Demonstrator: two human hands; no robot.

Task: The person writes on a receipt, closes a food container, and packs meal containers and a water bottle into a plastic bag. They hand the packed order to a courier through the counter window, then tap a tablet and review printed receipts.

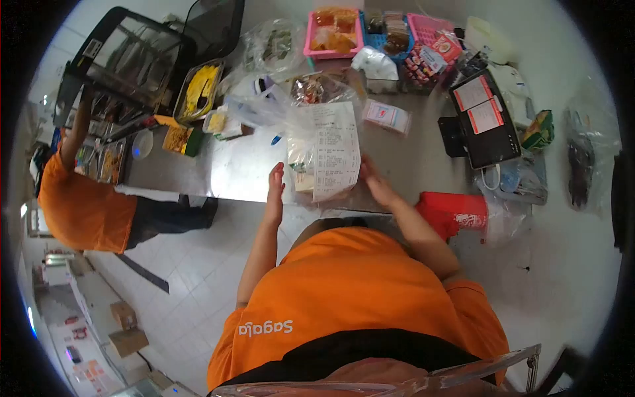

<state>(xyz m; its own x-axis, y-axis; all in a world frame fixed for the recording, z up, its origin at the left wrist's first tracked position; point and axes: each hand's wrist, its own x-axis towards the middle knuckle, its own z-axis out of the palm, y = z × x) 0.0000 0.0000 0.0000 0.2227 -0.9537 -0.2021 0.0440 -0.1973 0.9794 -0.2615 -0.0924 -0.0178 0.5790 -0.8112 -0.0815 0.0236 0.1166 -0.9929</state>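
My left hand (276,185), fingers straight and close together, stood just beside a clear plastic bag (301,142) and its long paper receipt (336,152) at the steel table's (238,172) near edge, with bare surface open to the left. My right hand (377,187) flanked the other side, its finger pose and contact unclear. Far off, a pink basket (331,55) held orange packets (333,38); a metal tray (180,106), yellow food (200,91).

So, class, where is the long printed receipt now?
In the head view, the receipt is at upper middle, against the clear bag, between the left hand and the right hand.
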